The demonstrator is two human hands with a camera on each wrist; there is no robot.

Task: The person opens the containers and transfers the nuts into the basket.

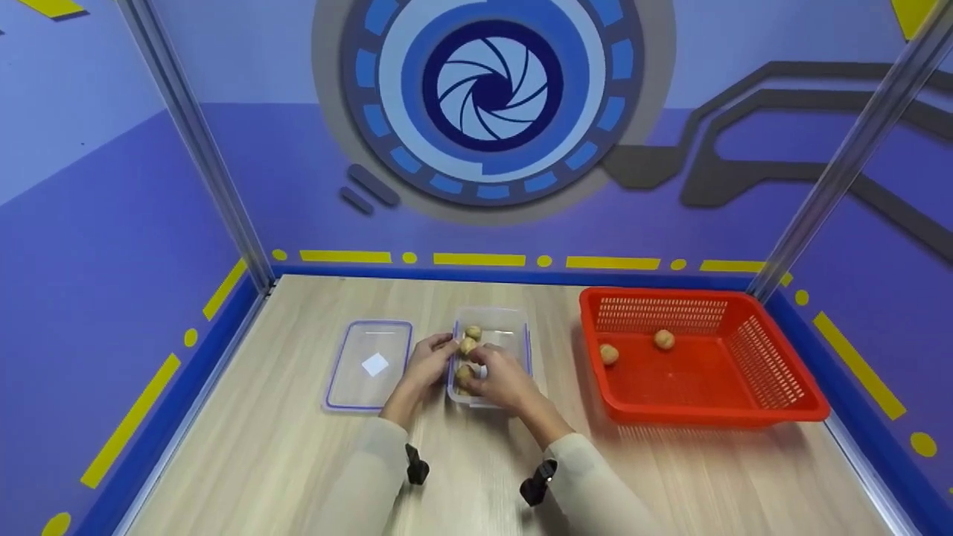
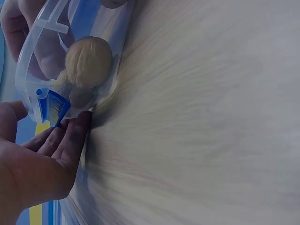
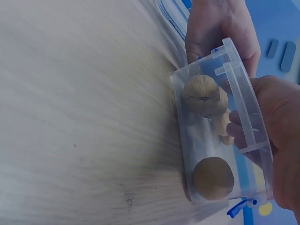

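A clear plastic food container (image 1: 508, 320) stands on the table with several walnuts (image 3: 201, 95) along its left side. My left hand (image 1: 430, 359) holds its left wall, with the thumb up by the rim and the other fingers low along the outside, near a blue latch (image 2: 52, 107). My right hand (image 1: 500, 378) reaches inside from above, fingers and thumb curved about a walnut (image 1: 465, 372) near the left wall. Its fingertips (image 3: 236, 130) show through the plastic in the right wrist view. Another walnut (image 3: 213, 178) lies apart in the near right corner.
The container's clear lid (image 1: 350, 372), edged in purple with a white label, lies flat to the left. On the right stands a red slatted basket (image 1: 707, 413) with two walnuts (image 1: 664, 339) in it. Patterned blue panels (image 1: 491, 231) enclose the table.
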